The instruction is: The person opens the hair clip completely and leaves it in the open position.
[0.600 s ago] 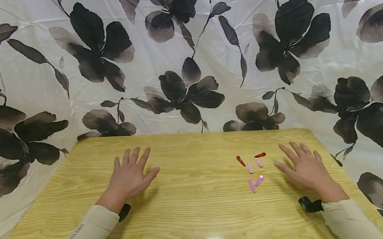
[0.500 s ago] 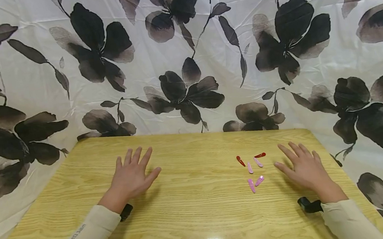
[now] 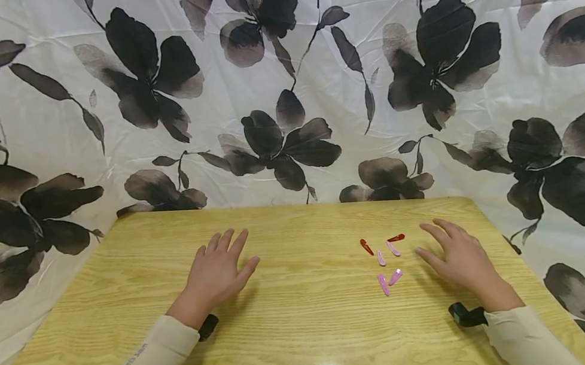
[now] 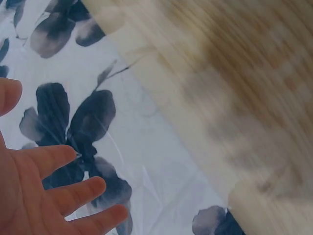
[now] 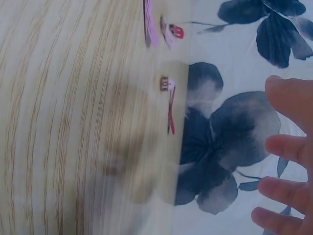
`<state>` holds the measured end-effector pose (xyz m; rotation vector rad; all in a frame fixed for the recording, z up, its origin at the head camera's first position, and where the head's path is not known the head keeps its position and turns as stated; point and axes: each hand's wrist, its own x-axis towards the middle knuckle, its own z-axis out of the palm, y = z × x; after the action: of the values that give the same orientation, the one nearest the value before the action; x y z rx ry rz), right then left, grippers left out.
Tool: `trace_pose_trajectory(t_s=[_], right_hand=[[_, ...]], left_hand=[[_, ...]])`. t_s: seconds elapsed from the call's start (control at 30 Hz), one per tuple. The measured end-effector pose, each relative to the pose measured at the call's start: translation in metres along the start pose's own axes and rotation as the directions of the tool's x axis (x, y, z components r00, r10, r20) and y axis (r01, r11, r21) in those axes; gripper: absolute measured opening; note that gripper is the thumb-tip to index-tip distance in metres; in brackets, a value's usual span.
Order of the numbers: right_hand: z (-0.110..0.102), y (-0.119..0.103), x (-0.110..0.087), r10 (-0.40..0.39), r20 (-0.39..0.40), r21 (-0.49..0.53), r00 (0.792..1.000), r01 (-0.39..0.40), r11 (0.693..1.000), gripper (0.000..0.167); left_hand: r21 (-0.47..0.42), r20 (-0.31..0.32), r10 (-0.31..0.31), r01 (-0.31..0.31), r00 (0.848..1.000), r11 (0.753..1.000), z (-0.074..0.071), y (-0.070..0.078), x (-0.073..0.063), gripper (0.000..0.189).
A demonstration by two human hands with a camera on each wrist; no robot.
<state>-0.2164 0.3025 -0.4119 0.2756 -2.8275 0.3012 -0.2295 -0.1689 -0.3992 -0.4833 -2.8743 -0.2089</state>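
Note:
My left hand [image 3: 217, 278] hovers over the left half of the table, fingers spread and touching nothing. Over the right side is my right hand [image 3: 460, 256], its fingers loosely bent and holding nothing. Just left of its thumb lie several snap hair clips. Two are red, a left red clip [image 3: 366, 247] and a right red clip [image 3: 396, 237]. The others are pink, among them a pink clip [image 3: 383, 284] nearer me and a paler pink clip [image 3: 380, 257] behind it. In the right wrist view, a red clip [image 5: 171, 117] appears left of the fingers.
The wooden table [image 3: 306, 301] has a pale wood-grain top. Behind it hangs a white cloth [image 3: 204, 168] printed with dark flowers. A small black device [image 3: 467, 314] sits on the right wrist, another black device [image 3: 208, 327] on the left.
My left hand has moved right and a little toward me. The right hand has shifted slightly left, its fingers bending more. The hair clips stay in place.

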Motion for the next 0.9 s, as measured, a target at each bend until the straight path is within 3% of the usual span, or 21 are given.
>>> trace_pose_trajectory(t_s=[0.4, 0.9], right_hand=[[0.002, -0.002, 0.001, 0.006, -0.013, 0.045, 1.000, -0.006, 0.999, 0.059], [0.006, -0.014, 0.001, -0.002, -0.012, 0.139, 1.000, 0.004, 0.990, 0.053]], left_hand=[[0.000, -0.075, 0.071, -0.071, 0.995, 0.997, 0.015, 0.020, 0.008, 0.065], [-0.051, -0.122, 0.119, -0.126, 0.985, 0.991, 0.021, 0.045, 0.010, 0.059]])
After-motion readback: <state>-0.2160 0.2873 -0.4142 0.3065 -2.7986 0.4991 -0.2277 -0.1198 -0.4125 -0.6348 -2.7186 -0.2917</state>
